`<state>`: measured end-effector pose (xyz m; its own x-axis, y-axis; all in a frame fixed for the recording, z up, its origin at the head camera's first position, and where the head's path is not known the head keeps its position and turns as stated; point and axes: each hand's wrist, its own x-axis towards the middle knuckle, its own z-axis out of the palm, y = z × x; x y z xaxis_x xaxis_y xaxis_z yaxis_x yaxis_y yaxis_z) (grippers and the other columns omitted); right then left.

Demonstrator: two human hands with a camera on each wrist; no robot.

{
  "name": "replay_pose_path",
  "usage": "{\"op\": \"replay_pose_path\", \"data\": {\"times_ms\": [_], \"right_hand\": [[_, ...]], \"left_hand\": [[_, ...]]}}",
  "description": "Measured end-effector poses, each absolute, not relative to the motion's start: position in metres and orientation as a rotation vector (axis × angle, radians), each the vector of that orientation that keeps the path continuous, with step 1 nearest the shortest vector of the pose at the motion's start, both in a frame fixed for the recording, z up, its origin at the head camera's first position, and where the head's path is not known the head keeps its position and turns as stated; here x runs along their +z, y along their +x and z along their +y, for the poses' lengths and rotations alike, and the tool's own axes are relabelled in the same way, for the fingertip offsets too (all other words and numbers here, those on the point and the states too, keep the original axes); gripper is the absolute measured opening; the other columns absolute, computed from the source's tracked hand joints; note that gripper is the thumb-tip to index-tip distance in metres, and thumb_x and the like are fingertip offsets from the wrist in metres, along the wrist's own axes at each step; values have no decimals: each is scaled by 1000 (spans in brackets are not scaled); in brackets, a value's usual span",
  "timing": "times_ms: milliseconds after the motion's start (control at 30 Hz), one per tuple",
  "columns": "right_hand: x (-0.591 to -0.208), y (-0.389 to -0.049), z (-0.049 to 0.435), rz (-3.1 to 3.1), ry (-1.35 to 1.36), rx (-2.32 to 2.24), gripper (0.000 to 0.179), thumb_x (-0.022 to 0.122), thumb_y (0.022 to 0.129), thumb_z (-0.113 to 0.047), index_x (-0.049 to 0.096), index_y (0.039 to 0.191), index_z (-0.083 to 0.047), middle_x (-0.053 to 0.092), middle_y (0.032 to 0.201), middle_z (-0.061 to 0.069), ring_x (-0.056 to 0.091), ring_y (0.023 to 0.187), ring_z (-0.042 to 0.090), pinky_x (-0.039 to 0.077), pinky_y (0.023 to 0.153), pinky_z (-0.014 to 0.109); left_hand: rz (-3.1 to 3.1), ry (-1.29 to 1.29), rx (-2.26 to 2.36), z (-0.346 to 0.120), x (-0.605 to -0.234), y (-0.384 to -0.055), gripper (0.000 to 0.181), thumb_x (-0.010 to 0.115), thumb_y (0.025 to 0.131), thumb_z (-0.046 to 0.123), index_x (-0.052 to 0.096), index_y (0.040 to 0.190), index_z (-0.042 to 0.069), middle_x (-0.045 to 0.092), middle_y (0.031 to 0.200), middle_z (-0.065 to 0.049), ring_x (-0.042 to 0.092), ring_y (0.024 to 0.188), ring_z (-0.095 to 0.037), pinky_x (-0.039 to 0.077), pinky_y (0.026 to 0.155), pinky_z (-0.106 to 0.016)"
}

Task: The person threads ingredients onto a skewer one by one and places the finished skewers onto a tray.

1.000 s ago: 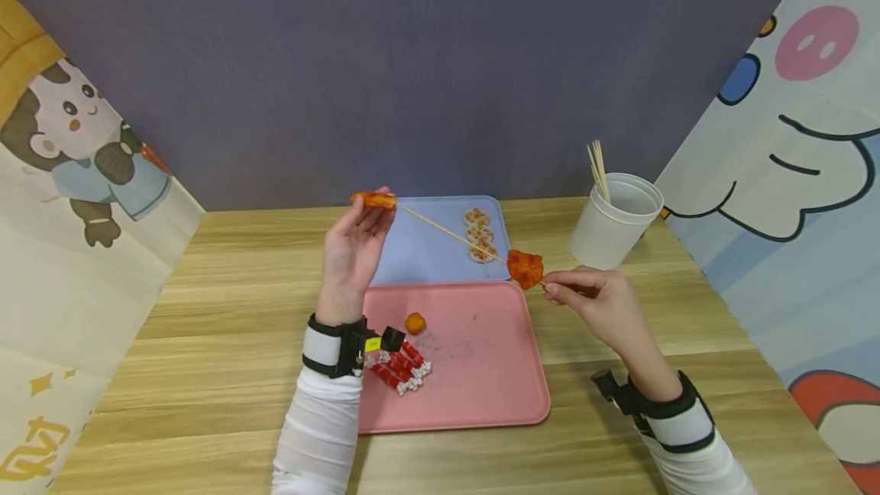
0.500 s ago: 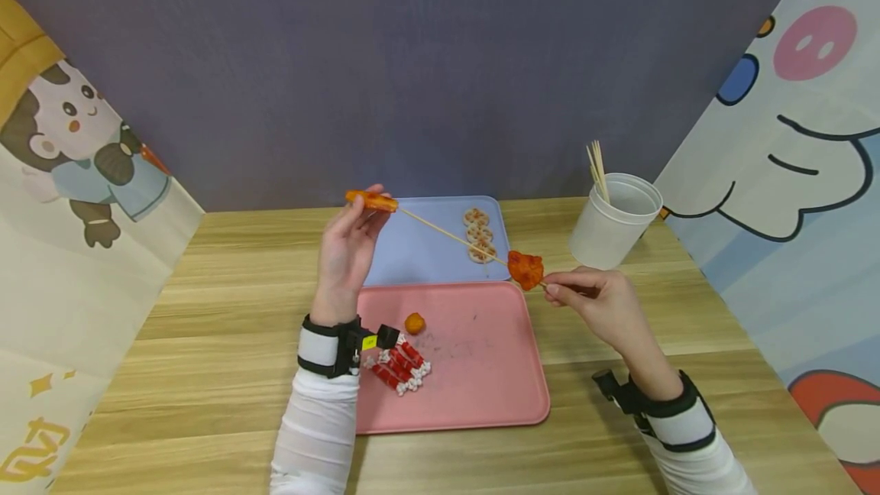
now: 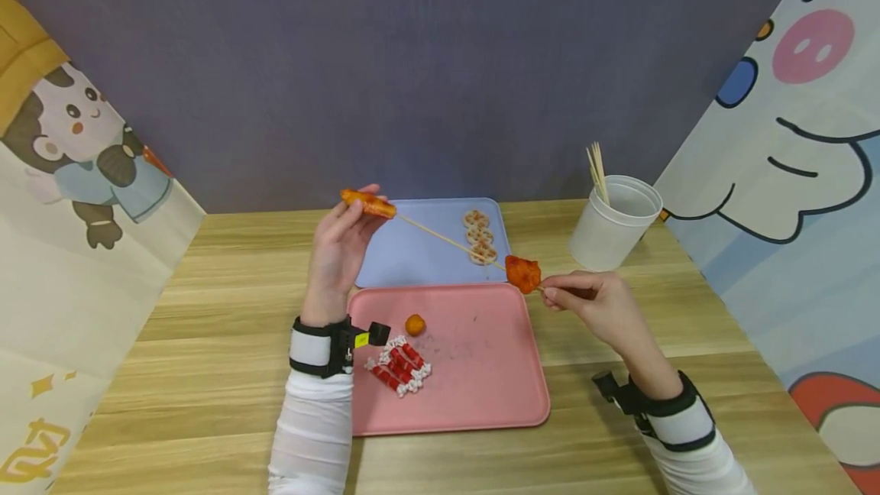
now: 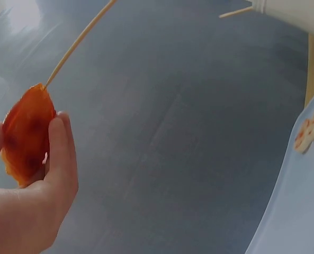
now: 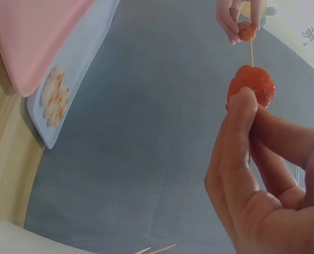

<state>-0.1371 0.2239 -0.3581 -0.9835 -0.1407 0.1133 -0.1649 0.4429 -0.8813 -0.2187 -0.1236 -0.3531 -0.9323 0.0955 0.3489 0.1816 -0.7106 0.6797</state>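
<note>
My left hand (image 3: 337,258) pinches an orange-red glazed food piece (image 3: 367,203) between thumb and fingers. A thin bamboo skewer (image 3: 440,235) meets its right end; in the left wrist view the skewer (image 4: 80,43) touches the top edge of the piece (image 4: 29,135). Whether the tip goes inside is hidden. Near the skewer's other end sits a second orange-red piece (image 3: 523,274), threaded on it. Just beyond that piece, my right hand (image 3: 601,304) pinches the skewer with thumb and fingertips. The skewer slants down to the right, above the trays.
A pink tray (image 3: 481,388) carries a round orange ball (image 3: 415,325) and several red-and-white sticks (image 3: 399,367). Behind it, a blue tray (image 3: 419,266) bears three pale round slices (image 3: 479,237). At right stands a white bucket (image 3: 612,228) with several skewers (image 3: 598,172).
My left hand has shifted slightly left, and the piece in it tilts a little more. My right hand stays almost still.
</note>
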Motion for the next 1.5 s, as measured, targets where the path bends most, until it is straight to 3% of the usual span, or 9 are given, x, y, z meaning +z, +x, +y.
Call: {"op": "replay_pose_path", "data": {"times_ms": [333, 800, 1500], "right_hand": [[-357, -136, 223, -2605, 299, 1730, 20, 65, 87, -2, 68, 102, 12, 70, 94, 24, 69, 73, 5, 58, 67, 29], [-354, -132, 223, -2565, 338, 1705, 18, 65, 85, 2, 68, 99, 12, 70, 91, 23, 70, 72, 8, 58, 65, 34], [-352, -132, 224, -2601, 311, 1640, 18, 65, 87, -1, 69, 100, 10, 70, 91, 25, 70, 71, 6, 57, 64, 25]], "left_hand": [[-848, -617, -3065, -122, -355, -220, 26, 42, 101, 9, 61, 111, -6, 65, 113, -16, 62, 105, -27, 47, 99, -33], [-678, -353, -3159, -116, -353, -218, 23, 43, 101, 12, 60, 103, -3, 65, 107, -19, 63, 100, -31, 50, 96, -34], [-677, -305, -3180, -112, -354, -217, 21, 47, 100, 15, 60, 102, -1, 61, 110, -18, 60, 104, -28, 47, 99, -33]]}}
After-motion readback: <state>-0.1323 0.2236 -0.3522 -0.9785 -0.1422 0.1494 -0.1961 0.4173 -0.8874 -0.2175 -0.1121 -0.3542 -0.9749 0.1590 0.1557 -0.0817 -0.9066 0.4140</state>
